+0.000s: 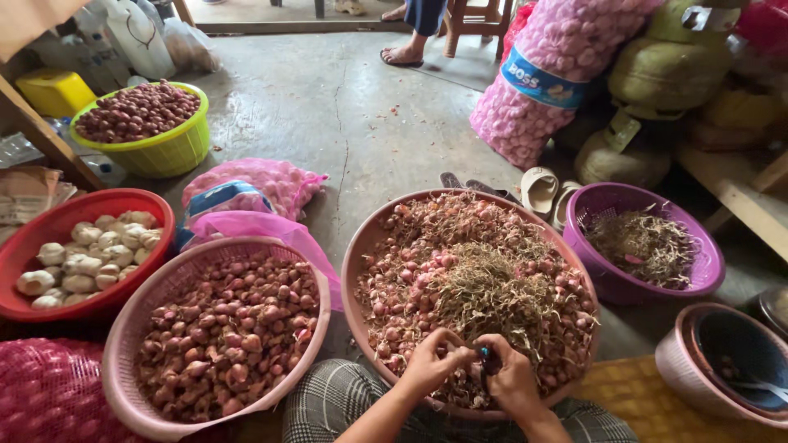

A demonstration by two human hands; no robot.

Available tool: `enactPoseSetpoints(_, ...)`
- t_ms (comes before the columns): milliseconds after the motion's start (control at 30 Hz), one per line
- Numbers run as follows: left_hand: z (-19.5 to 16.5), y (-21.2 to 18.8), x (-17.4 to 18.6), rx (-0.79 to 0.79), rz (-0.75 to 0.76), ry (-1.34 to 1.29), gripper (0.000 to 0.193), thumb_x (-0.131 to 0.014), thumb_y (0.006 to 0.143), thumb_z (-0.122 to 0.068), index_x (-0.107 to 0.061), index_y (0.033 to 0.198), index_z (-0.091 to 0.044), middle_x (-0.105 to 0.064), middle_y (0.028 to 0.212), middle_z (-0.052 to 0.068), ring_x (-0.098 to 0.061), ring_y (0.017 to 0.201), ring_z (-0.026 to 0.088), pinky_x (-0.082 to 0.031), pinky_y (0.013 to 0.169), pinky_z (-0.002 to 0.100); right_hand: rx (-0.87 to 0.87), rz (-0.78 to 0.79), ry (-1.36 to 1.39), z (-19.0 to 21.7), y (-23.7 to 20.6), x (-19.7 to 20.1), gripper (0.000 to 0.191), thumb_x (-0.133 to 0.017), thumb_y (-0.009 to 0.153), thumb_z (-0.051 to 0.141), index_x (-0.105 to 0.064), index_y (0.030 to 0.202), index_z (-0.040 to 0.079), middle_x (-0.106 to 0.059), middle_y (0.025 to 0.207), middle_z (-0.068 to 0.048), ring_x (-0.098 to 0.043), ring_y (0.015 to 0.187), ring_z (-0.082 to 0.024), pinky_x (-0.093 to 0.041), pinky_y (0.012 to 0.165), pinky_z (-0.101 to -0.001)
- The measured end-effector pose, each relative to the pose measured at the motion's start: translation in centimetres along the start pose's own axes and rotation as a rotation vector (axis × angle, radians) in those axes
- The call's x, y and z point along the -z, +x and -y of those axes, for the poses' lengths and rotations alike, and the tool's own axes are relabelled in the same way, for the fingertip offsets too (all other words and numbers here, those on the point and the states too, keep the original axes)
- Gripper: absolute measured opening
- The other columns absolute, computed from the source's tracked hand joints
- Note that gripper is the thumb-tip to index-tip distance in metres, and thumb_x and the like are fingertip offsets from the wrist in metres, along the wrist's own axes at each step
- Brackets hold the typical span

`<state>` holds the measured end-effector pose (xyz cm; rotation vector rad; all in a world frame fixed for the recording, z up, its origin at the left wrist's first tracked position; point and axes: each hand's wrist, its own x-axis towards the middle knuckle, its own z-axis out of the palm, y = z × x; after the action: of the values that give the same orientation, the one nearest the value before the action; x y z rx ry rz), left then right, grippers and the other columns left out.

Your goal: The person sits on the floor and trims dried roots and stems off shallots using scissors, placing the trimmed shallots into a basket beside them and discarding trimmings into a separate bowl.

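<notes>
Over the near rim of a wide brown basin (361, 246), the left hand (431, 361) pinches a small shallot (456, 351) between thumb and fingers, while the right hand (509, 373) is closed around a small dark-handled tool (486, 358) held against it; whether that tool is a knife I cannot tell. Both hands meet just above the basin's heap of untrimmed shallots (410, 279), tangled with dry roots and stems. Just to the left stands a pink basket (123, 328) filled with cleaned shallots, and beyond it a red basin (107, 201) of garlic bulbs. To the right, a purple basket (710, 262) holds dry trimmings. Farther back on the concrete floor (328, 98) sits a green basket (176, 148) of shallots.
</notes>
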<state>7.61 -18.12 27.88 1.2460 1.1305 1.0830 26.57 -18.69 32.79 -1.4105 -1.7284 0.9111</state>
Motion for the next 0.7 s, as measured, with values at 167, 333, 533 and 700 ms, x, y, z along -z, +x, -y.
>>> enactPoseSetpoints(167,-0.6,0.3,0.4,0.186,0.120,-0.116,0.025,-0.070,0.094,-0.031,-0.072,0.097,-0.006,-0.073,0.079,0.002,-0.065,0.068,0.008,-0.049,0.059,0.023,0.421,-0.080,-0.098,0.6,0.1,0.3,0.050,-0.063,0.067,-0.011,-0.069,0.111,0.010,-0.075,0.095,-0.009,-0.074,0.085,-0.020,-0.058,0.076,-0.0302)
enactPoseSetpoints(333,-0.4,0.4,0.9,0.215,0.131,-0.374,0.022,-0.072,0.091,-0.028,-0.073,0.098,-0.007,-0.074,0.083,0.001,-0.060,0.063,0.010,-0.044,0.054,0.024,0.435,-0.159,-0.034,1.4,0.2,-0.6,0.040,-0.065,0.072,-0.005,-0.066,0.109,0.008,-0.074,0.091,-0.010,-0.074,0.082,-0.020,-0.058,0.074,-0.0321)
enactPoseSetpoints(533,0.8,0.6,1.8,-0.008,0.041,-0.706,0.027,-0.075,0.087,-0.011,-0.067,0.112,-0.003,-0.073,0.099,0.004,-0.068,0.086,0.011,-0.056,0.074,0.026,0.039,-0.109,-0.171,2.8,0.2,1.7,0.050,-0.087,0.073,0.025,-0.058,0.108,0.006,-0.073,0.078,-0.011,-0.070,0.067,-0.021,-0.057,0.065,-0.0357)
enactPoseSetpoints(700,0.4,0.7,1.8,0.093,-0.015,-0.748,0.031,-0.075,0.092,-0.007,-0.066,0.121,-0.002,-0.072,0.099,0.006,-0.064,0.081,0.012,-0.052,0.069,0.027,-0.287,0.238,-0.409,4.6,-0.4,2.7,0.061,-0.090,0.068,0.048,-0.060,0.105,0.010,-0.072,0.081,-0.009,-0.072,0.075,-0.022,-0.057,0.073,-0.0397)
